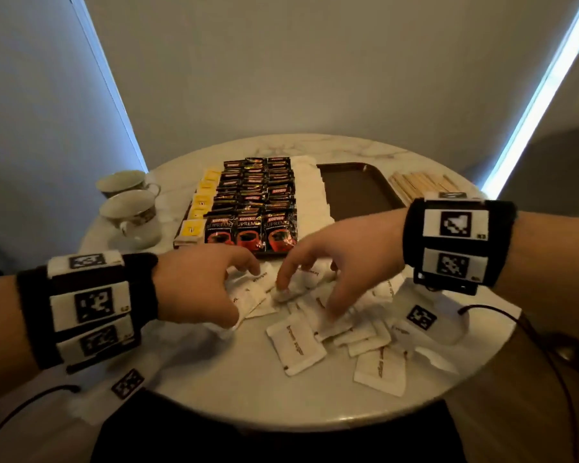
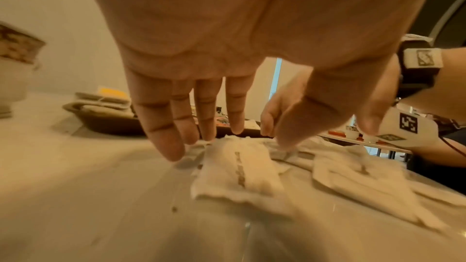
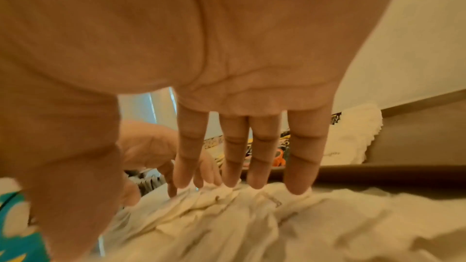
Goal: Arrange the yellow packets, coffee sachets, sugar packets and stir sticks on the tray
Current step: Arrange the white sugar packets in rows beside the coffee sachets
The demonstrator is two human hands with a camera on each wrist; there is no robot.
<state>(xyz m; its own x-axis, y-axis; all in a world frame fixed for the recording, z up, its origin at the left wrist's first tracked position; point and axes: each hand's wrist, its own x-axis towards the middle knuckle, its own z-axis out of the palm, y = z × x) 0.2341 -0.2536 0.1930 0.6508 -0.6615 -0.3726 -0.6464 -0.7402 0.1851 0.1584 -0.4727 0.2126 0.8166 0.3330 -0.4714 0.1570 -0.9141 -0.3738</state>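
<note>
Two cups, one tray, two hands. Coffee sachets in three columns. Sugar packets and stir sticks too overlapped to count.

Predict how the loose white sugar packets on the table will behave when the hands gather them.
The sugar packets look like thin, pillowy paper, so probably light and soft. They lie overlapping on a smooth marble table, so they likely slide and fan apart under the right hand.

White marble counter with grey veins. Dark brown tray. Yellow packets, left-centre of frame. Coffee sachets black with red cups and red labels. Sugar packets white, brown lettering. Stir sticks pale wood. Cups white with patterned dark-gold rim band. Wristbands black with black-white square markers.
</note>
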